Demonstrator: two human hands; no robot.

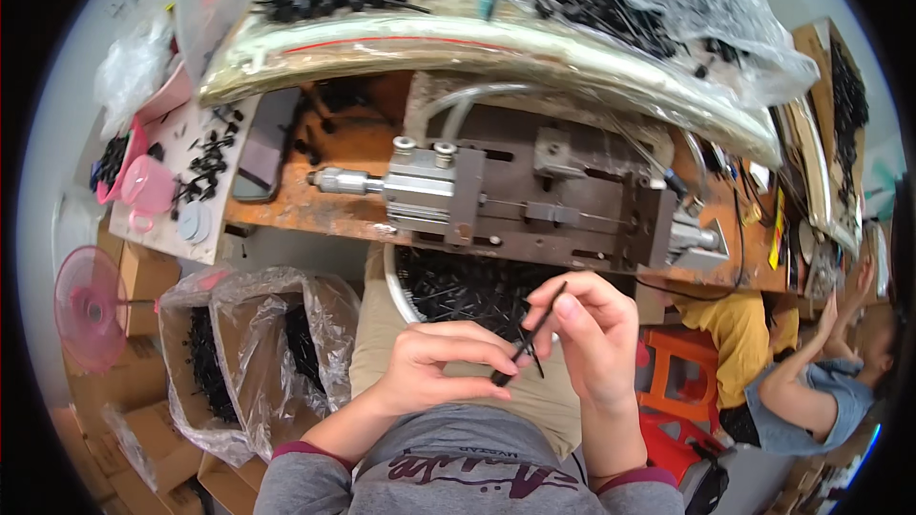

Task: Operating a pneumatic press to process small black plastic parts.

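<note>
Left hand [434, 362] and right hand [592, 329] pinching a thin black rod [531, 332] together. Just beyond, a bowl of black parts [458, 286]. Farther off, a metal press fixture [534, 200].

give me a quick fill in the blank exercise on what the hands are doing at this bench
1. Both hands, left hand and right hand, hold a thin ____ rod.
2. The metal machine sits on an ____ workbench.
3. The small fan at the left is ____.
4. The bowl on the lap holds ____ parts.

Missing words: black; orange; pink; black
</note>
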